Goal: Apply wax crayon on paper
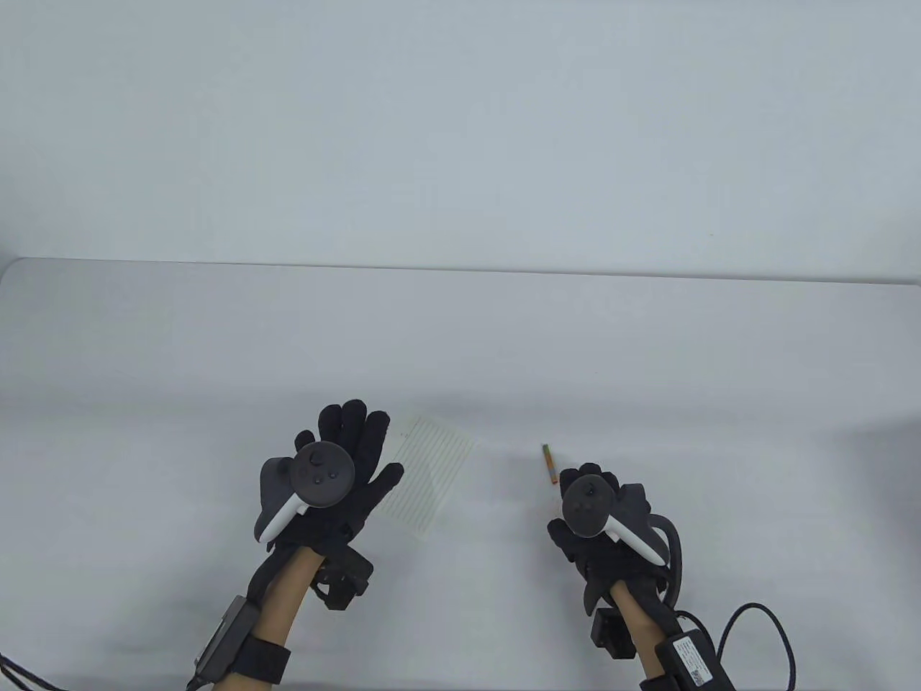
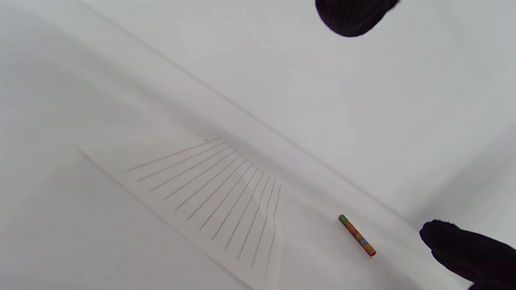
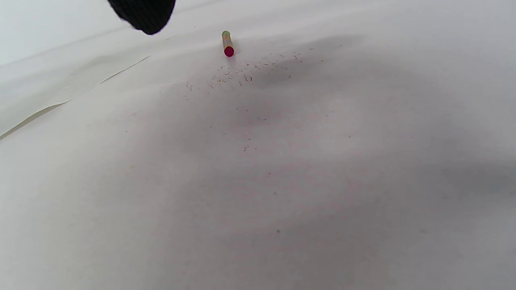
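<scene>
A small sheet of lined paper (image 1: 428, 473) lies flat on the white table; it also shows in the left wrist view (image 2: 209, 197) and at the left edge of the right wrist view (image 3: 60, 90). A short crayon (image 1: 550, 463) in a multicoloured wrapper lies loose right of the paper; it also shows in the left wrist view (image 2: 357, 235) and in the right wrist view (image 3: 227, 42), where its pink end faces the camera. My left hand (image 1: 352, 461) is spread open at the paper's left edge and holds nothing. My right hand (image 1: 586, 497) is just short of the crayon and holds nothing.
The table's far edge (image 1: 460, 270) runs across the middle of the table view, with a plain white wall behind. Fine crayon crumbs (image 3: 242, 76) are scattered on the table just in front of the crayon. A black cable (image 1: 763, 633) trails from my right wrist.
</scene>
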Demonstrator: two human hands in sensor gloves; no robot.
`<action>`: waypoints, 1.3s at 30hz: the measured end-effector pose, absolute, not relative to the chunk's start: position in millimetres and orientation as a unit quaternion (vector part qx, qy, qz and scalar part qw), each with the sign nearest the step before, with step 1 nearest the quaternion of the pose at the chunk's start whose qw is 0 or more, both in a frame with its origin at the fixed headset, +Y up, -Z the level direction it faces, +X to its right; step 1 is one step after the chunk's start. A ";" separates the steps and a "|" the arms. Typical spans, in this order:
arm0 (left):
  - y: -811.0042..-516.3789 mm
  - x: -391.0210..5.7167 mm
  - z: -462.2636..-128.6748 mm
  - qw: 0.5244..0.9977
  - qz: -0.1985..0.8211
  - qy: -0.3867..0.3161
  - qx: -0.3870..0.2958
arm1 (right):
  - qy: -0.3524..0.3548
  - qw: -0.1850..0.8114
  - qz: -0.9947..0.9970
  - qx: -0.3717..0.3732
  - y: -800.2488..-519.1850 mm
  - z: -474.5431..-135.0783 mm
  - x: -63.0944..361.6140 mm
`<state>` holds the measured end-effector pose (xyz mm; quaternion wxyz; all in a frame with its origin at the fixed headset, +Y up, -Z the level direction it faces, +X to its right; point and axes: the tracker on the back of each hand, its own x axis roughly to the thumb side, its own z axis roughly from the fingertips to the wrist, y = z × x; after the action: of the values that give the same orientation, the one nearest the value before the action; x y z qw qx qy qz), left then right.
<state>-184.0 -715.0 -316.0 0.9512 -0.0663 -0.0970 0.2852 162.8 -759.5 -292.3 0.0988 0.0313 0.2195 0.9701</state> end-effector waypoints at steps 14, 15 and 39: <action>-670.4 -169.7 -390.0 0.956 0.262 -0.002 -0.134 | 0.223 0.109 0.968 0.035 -758.1 -296.1 163.0; -676.0 -168.8 -393.5 0.956 0.254 0.012 -0.144 | 0.223 0.111 0.968 0.034 -758.1 -296.6 163.8; -784.5 -142.5 -417.4 0.947 0.157 0.065 -0.272 | 0.246 0.111 0.963 0.027 -765.9 -303.7 165.4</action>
<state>-142.5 -784.5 -417.4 0.9473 -0.2716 0.0651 0.1567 165.4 -765.9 -303.7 0.1111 0.0266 0.2457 0.9626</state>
